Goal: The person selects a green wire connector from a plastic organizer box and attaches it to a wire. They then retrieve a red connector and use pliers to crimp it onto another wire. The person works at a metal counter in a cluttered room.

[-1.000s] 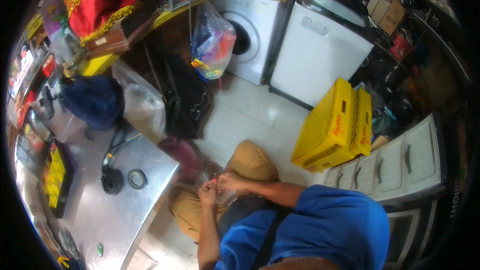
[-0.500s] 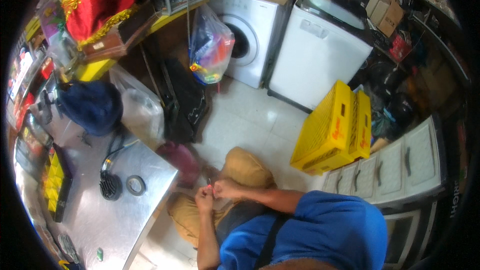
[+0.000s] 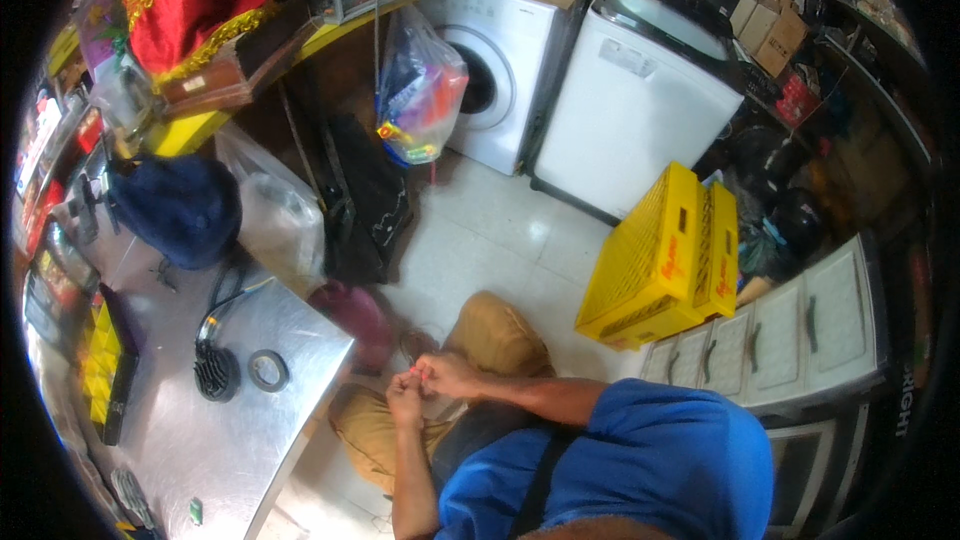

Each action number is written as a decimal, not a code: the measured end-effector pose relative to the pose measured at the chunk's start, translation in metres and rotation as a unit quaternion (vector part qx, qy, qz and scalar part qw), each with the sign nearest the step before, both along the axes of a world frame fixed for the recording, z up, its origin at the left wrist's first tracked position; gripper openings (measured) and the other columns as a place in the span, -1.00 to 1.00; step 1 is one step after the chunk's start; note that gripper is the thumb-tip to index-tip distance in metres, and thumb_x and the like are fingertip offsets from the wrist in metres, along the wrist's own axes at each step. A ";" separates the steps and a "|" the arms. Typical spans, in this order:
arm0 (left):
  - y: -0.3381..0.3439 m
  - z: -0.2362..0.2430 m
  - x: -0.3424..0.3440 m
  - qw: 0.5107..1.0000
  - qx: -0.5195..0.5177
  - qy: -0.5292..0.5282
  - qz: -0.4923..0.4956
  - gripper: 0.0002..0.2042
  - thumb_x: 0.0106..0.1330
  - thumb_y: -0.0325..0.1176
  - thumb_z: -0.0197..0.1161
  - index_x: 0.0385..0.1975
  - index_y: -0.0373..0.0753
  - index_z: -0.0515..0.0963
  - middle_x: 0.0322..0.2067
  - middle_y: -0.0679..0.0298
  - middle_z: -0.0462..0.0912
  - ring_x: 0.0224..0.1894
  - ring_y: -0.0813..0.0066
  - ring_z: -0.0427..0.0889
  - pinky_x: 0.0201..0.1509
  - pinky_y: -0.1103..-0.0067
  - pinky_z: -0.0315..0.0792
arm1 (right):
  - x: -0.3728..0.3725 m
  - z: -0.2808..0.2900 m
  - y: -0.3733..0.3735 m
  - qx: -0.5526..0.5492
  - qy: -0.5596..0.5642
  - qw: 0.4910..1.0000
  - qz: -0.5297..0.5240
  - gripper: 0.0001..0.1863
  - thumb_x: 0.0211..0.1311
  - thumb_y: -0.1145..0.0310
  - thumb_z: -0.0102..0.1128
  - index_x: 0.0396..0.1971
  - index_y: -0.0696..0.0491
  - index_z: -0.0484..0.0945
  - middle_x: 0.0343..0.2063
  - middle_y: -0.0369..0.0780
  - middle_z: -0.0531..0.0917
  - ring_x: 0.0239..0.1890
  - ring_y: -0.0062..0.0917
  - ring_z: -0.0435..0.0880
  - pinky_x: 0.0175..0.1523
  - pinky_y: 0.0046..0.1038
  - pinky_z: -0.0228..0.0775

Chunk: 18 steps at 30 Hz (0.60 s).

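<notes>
My left hand (image 3: 404, 395) and my right hand (image 3: 447, 377) meet above my bent legs, fingers closed around a small red piece (image 3: 420, 372) too small to make out, with what looks like thin wire below. Just left of them is the metal table (image 3: 280, 420), holding a roll of dark tape (image 3: 269, 359), a coiled black cable (image 3: 212, 373), a black-and-yellow organizer tray (image 3: 108, 370), a small green item (image 3: 196, 512) and a navy cloth bag or cap (image 3: 180, 205).
Ahead stand a front-loading washer (image 3: 505, 40) and a top-loading one (image 3: 630, 120). Stacked yellow crates (image 3: 650, 260) and a white drawer unit (image 3: 785, 330) are at the right. A pink tub (image 3: 355, 325), black bag (image 3: 365, 200) and hanging plastic bag (image 3: 420, 100) are on the left.
My hands stay together on the small red piece, shifted slightly left in the picture with small finger movements. The surroundings have moved only slightly with the camera.
</notes>
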<state>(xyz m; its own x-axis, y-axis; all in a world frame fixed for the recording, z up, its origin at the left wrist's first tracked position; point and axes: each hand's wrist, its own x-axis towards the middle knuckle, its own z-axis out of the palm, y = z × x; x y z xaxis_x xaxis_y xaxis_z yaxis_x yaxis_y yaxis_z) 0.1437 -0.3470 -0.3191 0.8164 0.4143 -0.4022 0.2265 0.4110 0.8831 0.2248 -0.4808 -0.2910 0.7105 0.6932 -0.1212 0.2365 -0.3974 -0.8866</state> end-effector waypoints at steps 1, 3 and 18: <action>0.001 -0.003 0.000 1.000 -0.019 -0.004 0.009 -0.88 0.39 -0.41 0.28 -0.28 -0.32 0.53 -0.47 0.33 0.60 -0.50 0.65 0.50 -0.41 0.65 0.44 | 0.000 0.003 0.002 -0.004 0.018 1.000 -0.001 -0.73 0.22 0.38 0.23 -0.09 0.11 0.57 -0.32 -0.14 0.74 -0.26 -0.38 0.75 -0.14 -0.36 0.56; 0.002 -0.004 0.001 0.998 -0.053 -0.018 0.015 -0.88 0.39 -0.41 0.28 -0.28 -0.32 0.52 -0.47 0.32 0.60 -0.50 0.63 0.51 -0.42 0.64 0.45 | 0.001 0.006 0.003 -0.014 0.053 0.998 -0.006 -0.76 0.26 0.38 0.20 -0.12 0.14 0.58 -0.34 -0.14 0.75 -0.28 -0.40 0.76 -0.14 -0.38 0.56; 0.006 0.001 0.000 0.986 -0.163 -0.016 0.044 -0.90 0.37 -0.46 0.26 -0.23 -0.30 0.49 -0.33 0.21 0.64 -0.35 0.47 0.64 -0.22 0.55 0.61 | 0.004 0.003 0.000 0.021 0.062 0.997 -0.028 -0.78 0.33 0.33 0.18 -0.17 0.15 0.65 -0.29 -0.14 0.76 -0.26 -0.44 0.74 -0.08 -0.38 0.55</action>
<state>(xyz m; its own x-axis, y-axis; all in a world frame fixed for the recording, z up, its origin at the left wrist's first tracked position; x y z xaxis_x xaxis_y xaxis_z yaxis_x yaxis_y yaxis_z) 0.1441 -0.3412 -0.3183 0.7970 0.3375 -0.5010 0.1520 0.6906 0.7070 0.2289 -0.4804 -0.2879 0.7297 0.6590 -0.1825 0.1027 -0.3694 -0.9236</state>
